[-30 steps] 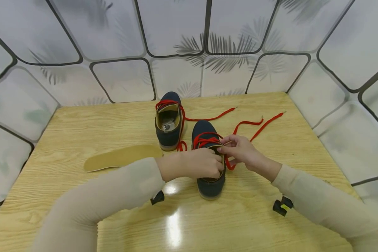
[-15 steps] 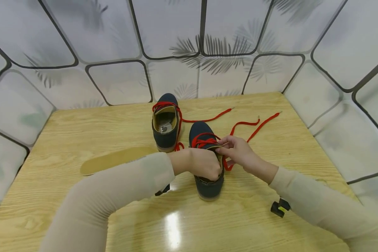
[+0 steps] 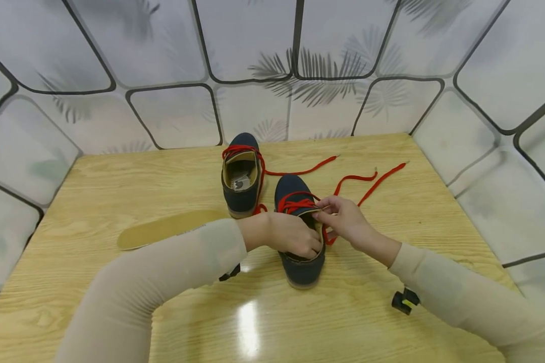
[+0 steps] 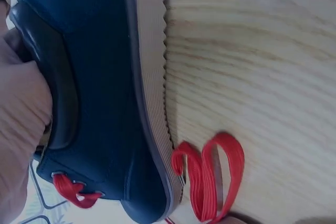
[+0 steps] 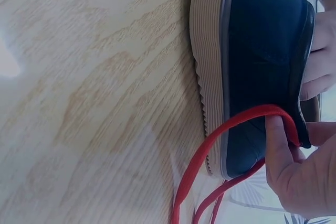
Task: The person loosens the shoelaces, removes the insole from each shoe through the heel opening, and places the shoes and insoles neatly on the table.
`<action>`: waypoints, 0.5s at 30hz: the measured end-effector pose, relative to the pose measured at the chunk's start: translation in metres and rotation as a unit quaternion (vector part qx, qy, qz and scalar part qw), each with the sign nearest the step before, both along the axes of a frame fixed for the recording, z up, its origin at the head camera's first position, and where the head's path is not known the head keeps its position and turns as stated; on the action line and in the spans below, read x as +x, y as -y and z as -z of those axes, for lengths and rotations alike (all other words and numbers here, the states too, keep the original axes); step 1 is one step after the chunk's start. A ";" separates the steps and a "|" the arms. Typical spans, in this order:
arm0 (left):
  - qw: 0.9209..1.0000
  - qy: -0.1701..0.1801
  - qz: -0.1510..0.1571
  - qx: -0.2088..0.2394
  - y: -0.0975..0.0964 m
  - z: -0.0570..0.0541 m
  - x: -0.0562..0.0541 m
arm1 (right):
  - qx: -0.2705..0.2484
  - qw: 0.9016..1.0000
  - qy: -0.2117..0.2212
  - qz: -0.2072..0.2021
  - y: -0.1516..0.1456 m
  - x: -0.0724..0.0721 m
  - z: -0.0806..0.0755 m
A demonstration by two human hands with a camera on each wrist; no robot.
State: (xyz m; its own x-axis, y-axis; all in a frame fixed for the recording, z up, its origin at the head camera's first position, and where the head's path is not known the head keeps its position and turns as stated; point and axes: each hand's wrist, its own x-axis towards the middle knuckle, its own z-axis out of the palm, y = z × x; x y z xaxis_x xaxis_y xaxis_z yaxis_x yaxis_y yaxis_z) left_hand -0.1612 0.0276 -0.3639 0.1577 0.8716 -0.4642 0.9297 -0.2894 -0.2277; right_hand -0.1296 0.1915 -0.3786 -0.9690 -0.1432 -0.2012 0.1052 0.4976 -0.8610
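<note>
A navy shoe (image 3: pixel 303 275) with red laces (image 3: pixel 297 203) stands on the table, toe pointing away. My left hand (image 3: pixel 290 234) reaches into its opening from the left, knuckles at the rim; the fingertips are hidden inside, so I cannot tell whether they grip anything. My right hand (image 3: pixel 345 219) pinches the shoe's right upper edge beside the laces. In the right wrist view, the right thumb and fingers straddle that edge (image 5: pixel 303 129), and a red lace (image 5: pixel 247 114) runs past them.
The matching navy shoe (image 3: pixel 240 199) stands behind to the left, a grey-white patch showing inside. A tan insole (image 3: pixel 163 231) lies left on the wooden table (image 3: pixel 345 322), partly covered by my left sleeve (image 3: pixel 200 257). Loose lace ends (image 3: pixel 381 184) trail right. Patterned panels (image 3: pixel 254 45) surround the table.
My left hand has dipped further into the shoe, its wrist turning and its forearm shifting over more of the insole. My right hand keeps its pinch on the shoe's edge.
</note>
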 end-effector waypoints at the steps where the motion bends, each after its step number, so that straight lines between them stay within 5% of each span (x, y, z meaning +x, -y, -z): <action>1: 1.000 0.001 -0.003 -0.001 -0.001 0.000 0.000 | -0.001 1.000 0.000 0.000 -0.001 0.000 0.000; 15: 0.997 -0.053 -0.018 -0.057 -0.013 0.005 0.004 | -0.003 1.000 -0.010 0.003 -0.001 0.000 0.003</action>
State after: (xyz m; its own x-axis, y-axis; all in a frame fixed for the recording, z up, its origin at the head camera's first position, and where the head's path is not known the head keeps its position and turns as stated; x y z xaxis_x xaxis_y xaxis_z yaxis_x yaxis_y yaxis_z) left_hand -0.1574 0.0404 -0.3692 0.0719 0.8166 -0.5727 0.9126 -0.2855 -0.2925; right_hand -0.1292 0.1923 -0.3814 -0.9738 -0.1394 -0.1799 0.0897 0.4911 -0.8665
